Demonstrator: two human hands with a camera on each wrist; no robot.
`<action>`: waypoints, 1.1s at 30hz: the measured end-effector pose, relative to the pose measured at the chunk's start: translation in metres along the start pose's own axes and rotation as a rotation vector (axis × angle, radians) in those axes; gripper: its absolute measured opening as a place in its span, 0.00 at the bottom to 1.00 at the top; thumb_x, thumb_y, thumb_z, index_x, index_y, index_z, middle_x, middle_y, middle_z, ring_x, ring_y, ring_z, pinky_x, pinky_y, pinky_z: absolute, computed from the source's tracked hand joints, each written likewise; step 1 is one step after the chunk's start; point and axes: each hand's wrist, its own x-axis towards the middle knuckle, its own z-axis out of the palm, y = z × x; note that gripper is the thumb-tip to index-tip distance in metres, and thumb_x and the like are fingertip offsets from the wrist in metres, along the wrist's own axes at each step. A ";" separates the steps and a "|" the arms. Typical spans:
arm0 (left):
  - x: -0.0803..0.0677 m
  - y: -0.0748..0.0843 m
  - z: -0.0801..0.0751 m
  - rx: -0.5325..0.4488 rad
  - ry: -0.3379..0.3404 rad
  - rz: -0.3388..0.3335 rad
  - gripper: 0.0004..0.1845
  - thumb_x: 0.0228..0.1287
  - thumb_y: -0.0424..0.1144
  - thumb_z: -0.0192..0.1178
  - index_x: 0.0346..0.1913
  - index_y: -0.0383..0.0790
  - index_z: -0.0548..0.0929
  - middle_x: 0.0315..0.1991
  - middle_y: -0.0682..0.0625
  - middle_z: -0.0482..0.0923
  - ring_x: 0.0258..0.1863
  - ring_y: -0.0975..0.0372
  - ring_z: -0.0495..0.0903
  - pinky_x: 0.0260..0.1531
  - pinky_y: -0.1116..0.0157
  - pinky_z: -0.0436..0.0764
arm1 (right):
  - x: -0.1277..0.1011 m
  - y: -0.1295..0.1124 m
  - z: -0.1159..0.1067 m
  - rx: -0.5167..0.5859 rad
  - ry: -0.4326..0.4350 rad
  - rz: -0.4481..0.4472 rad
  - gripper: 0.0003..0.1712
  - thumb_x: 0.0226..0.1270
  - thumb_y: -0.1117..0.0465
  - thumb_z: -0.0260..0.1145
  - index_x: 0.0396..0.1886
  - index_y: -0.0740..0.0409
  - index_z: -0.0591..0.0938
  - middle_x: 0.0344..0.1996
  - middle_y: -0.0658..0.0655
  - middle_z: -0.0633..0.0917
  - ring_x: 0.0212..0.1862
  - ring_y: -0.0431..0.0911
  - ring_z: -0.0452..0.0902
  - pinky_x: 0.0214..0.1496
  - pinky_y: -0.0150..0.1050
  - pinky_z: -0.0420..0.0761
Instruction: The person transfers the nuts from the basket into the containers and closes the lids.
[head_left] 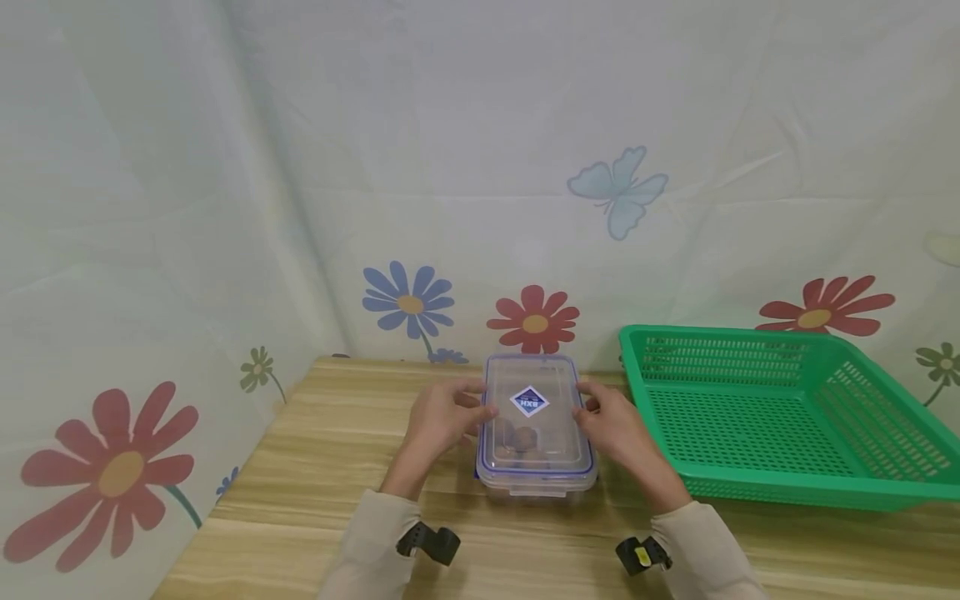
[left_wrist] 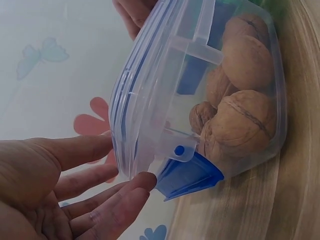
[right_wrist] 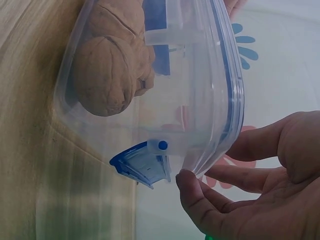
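A clear plastic food container (head_left: 536, 483) stands on the table, its blue-edged lid (head_left: 536, 372) lying on top. Walnuts (left_wrist: 245, 125) show through its wall, gathered toward the near end. On the left side my left hand (head_left: 442, 417) pinches the lid's rim between thumb and fingers. My right hand (head_left: 611, 421) pinches the opposite rim likewise. Below the lid's edge, a blue side latch (left_wrist: 190, 175) hangs swung outward in the left wrist view. Another blue latch (right_wrist: 145, 165) also hangs loose in the right wrist view.
A green plastic basket (head_left: 750, 483) stands to the right of the container, close to my right hand. The wood-grain table (head_left: 300, 467) ends at the back against a flower-printed curtain (head_left: 465, 208). Black straps with small devices circle both sleeves.
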 end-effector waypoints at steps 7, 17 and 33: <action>0.000 -0.005 -0.003 -0.017 -0.018 0.004 0.23 0.65 0.36 0.76 0.62 0.36 0.87 0.46 0.39 0.89 0.31 0.55 0.89 0.32 0.53 0.93 | -0.001 0.001 0.000 0.026 -0.016 -0.005 0.26 0.78 0.66 0.64 0.71 0.71 0.76 0.52 0.72 0.84 0.48 0.60 0.83 0.50 0.56 0.89; 0.003 -0.011 -0.007 -0.033 -0.012 -0.012 0.22 0.66 0.36 0.76 0.61 0.36 0.87 0.46 0.40 0.89 0.31 0.55 0.88 0.33 0.55 0.93 | -0.001 0.004 0.004 0.123 -0.019 -0.026 0.26 0.76 0.67 0.66 0.69 0.72 0.77 0.51 0.72 0.84 0.48 0.61 0.85 0.46 0.53 0.90; 0.005 -0.014 -0.014 -0.065 -0.036 -0.050 0.23 0.65 0.33 0.76 0.62 0.33 0.87 0.48 0.38 0.88 0.35 0.53 0.89 0.38 0.53 0.93 | -0.001 0.008 0.017 0.238 -0.016 0.021 0.27 0.76 0.68 0.67 0.71 0.67 0.76 0.52 0.70 0.83 0.51 0.60 0.82 0.50 0.53 0.90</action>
